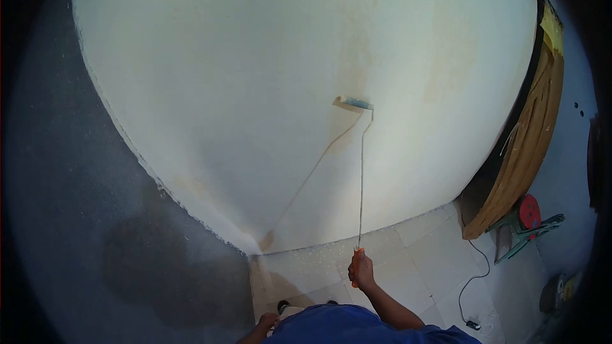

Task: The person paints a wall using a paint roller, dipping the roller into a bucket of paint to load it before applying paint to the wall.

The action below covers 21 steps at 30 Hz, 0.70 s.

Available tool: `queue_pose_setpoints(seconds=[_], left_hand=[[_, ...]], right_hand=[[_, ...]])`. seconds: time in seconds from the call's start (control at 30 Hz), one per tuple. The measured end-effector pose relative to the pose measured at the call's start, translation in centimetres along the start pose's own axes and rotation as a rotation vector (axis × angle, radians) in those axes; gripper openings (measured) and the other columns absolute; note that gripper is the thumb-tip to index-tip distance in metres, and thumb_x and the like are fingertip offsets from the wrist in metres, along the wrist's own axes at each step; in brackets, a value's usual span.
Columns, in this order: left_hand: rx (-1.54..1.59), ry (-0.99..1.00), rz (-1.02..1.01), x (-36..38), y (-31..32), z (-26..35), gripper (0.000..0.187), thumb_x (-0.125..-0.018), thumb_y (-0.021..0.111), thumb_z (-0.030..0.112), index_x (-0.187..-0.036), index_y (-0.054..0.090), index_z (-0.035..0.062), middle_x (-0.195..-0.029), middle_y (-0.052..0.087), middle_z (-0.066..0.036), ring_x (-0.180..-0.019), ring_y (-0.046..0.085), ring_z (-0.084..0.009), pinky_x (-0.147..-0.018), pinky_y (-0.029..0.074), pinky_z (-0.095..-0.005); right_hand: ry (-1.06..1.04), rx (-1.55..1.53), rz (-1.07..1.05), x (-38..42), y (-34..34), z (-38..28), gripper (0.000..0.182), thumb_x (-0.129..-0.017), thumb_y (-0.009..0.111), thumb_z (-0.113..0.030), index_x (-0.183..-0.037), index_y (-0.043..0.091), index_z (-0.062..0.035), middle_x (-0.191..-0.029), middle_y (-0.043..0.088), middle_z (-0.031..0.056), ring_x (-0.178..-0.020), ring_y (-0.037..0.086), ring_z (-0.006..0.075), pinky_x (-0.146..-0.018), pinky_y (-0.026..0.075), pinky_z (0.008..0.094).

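My right hand (363, 270) is wrapped round the orange handle of a long-framed paint roller (361, 185). The thin metal rod runs upward from the hand and bends near the top. Its roller sleeve (355, 102), bluish on one end, lies against or very close to the white wall (268, 76); exact contact is hard to judge. Faint tan patches mark the wall's upper part. At the bottom edge, my left hand (268, 321) hangs beside my body near my waist, partly visible, with its fingers too indistinct to read.
A dark grey wall (76, 204) meets the white one in a corner at left. To the right are a brown wooden door frame (526, 140), a green stand (526, 232) with a red disc (529, 211), and a black cable (488, 267) on the tiled floor (421, 261).
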<state>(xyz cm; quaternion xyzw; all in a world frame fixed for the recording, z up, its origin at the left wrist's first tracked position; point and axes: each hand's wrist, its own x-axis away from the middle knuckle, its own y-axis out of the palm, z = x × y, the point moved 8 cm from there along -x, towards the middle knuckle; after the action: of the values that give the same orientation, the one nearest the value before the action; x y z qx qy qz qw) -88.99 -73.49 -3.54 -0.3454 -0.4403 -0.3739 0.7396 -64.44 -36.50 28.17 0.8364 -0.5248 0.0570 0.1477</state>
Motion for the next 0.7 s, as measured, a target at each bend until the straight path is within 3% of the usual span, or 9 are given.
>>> queue_pose_setpoints(seconds=[0.13, 0.2, 0.33, 0.4, 0.43, 0.5, 0.6, 0.7], left_hand=[[-0.029, -0.066, 0.074, 0.9, -0.8, -0.4, 0.033, -0.088, 0.058, 0.031, -0.110, 0.061, 0.0061, -0.097, 0.063, -0.008, -0.078, 0.059, -0.0209, -0.067, 0.046, -0.0362], [-0.542, 0.473, -0.190, -0.9, 0.5, 0.9, 0.034, -0.088, 0.058, 0.032, -0.111, 0.060, 0.0061, -0.098, 0.062, -0.008, -0.076, 0.059, -0.0206, -0.066, 0.046, -0.0365], [-0.514, 0.270, -0.167, -0.6, 0.6, 0.1, 0.033, -0.089, 0.056, 0.030, -0.111, 0.060, 0.0059, -0.096, 0.062, -0.008, -0.075, 0.058, -0.0208, -0.067, 0.045, -0.0382], [-0.695, 0.487, -0.231, 0.2, 1.2, 1.3, 0.030, -0.090, 0.054, 0.029, -0.110, 0.061, 0.0062, -0.096, 0.062, -0.008, -0.074, 0.058, -0.0209, -0.066, 0.045, -0.0380], [-0.695, 0.485, -0.227, 0.2, 1.2, 1.4, 0.030, -0.090, 0.054, 0.029, -0.110, 0.061, 0.0062, -0.096, 0.062, -0.008, -0.074, 0.058, -0.0209, -0.066, 0.045, -0.0380], [-0.231, -0.013, -0.152, -0.5, 0.4, -0.7, 0.032, -0.092, 0.053, 0.030, -0.114, 0.058, 0.0070, -0.101, 0.062, -0.009, -0.078, 0.059, -0.0216, -0.069, 0.045, -0.0395], [-0.199, -0.115, -0.111, 1.0, 0.5, -0.3, 0.036, -0.092, 0.052, 0.032, -0.120, 0.054, 0.0090, -0.109, 0.060, -0.009, -0.084, 0.059, -0.0231, -0.072, 0.044, -0.0424], [-0.135, -0.065, -0.070, 3.6, 0.3, 1.6, 0.041, -0.091, 0.053, 0.036, -0.124, 0.051, 0.0102, -0.112, 0.058, -0.009, -0.089, 0.058, -0.0250, -0.075, 0.043, -0.0467]], right_hand=[[-0.032, 0.006, 0.028, -0.2, -0.6, -1.0, 0.058, -0.093, 0.030, -0.061, -0.068, 0.040, -0.0098, -0.047, 0.041, 0.0026, -0.035, 0.041, 0.0120, -0.034, 0.034, 0.0261], [-0.039, 0.036, 0.076, -0.5, -1.2, -2.1, 0.054, -0.093, 0.034, -0.059, -0.067, 0.039, -0.0120, -0.047, 0.039, -0.0002, -0.035, 0.038, 0.0090, -0.033, 0.031, 0.0249], [-0.066, 0.137, 0.174, -2.2, -3.7, -2.9, 0.054, -0.094, 0.033, -0.059, -0.067, 0.039, -0.0124, -0.046, 0.038, -0.0012, -0.035, 0.037, 0.0079, -0.032, 0.029, 0.0247], [-0.066, 0.144, 0.175, -2.4, -3.9, -3.6, 0.054, -0.094, 0.033, -0.059, -0.068, 0.039, -0.0124, -0.046, 0.037, -0.0013, -0.035, 0.037, 0.0079, -0.032, 0.029, 0.0247], [-0.066, 0.150, 0.180, -2.3, -4.1, -3.8, 0.053, -0.094, 0.033, -0.059, -0.068, 0.039, -0.0123, -0.047, 0.037, -0.0014, -0.035, 0.037, 0.0079, -0.032, 0.029, 0.0246], [-0.084, 0.146, 0.159, -2.2, -4.3, -4.2, 0.053, -0.094, 0.034, -0.059, -0.069, 0.038, -0.0121, -0.047, 0.037, -0.0016, -0.035, 0.037, 0.0079, -0.032, 0.029, 0.0244], [-0.063, 0.141, 0.145, -2.3, -4.3, -5.4, 0.055, -0.093, 0.032, -0.060, -0.069, 0.036, -0.0116, -0.047, 0.036, -0.0013, -0.035, 0.037, 0.0085, -0.033, 0.031, 0.0250], [-0.142, 0.230, 0.174, -3.0, -4.4, -7.3, 0.055, -0.093, 0.032, -0.061, -0.069, 0.037, -0.0115, -0.046, 0.036, -0.0015, -0.034, 0.037, 0.0088, -0.033, 0.032, 0.0255]])
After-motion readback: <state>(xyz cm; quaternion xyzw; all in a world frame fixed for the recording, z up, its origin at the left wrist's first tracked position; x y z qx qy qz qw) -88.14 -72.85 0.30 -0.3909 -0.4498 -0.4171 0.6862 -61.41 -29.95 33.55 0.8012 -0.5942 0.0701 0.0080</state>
